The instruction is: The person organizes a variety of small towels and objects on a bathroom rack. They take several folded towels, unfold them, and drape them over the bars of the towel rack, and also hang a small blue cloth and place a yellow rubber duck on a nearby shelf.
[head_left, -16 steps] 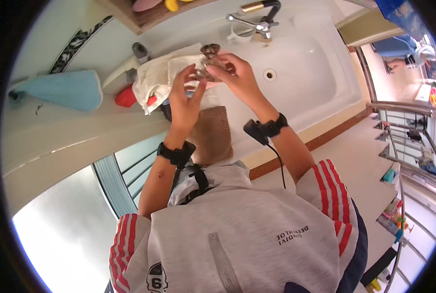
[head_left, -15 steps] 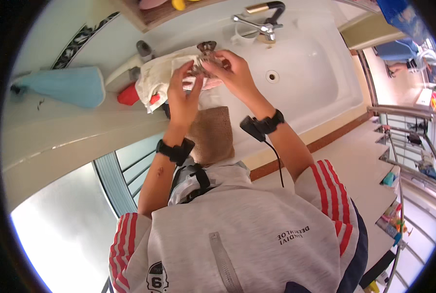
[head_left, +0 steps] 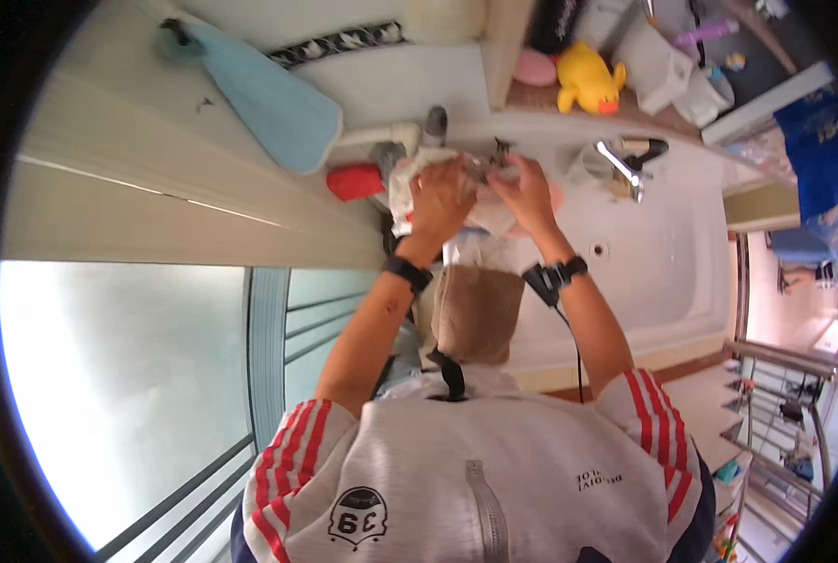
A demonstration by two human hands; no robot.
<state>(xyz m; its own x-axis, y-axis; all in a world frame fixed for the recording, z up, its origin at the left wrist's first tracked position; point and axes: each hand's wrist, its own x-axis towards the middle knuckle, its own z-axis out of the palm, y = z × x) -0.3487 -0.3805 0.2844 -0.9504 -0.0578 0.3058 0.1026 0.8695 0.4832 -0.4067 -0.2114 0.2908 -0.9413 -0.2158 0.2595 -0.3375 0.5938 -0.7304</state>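
At the bottom centre is a light grey top with red sleeve stripes; above it, a brown cloth. At upper centre the right hand pinches a small dark, partly see-through item. The left hand curls at its left side, over white cloth; whether it grips, I cannot tell. Beyond, upper right: tap, then yellow toy duck.
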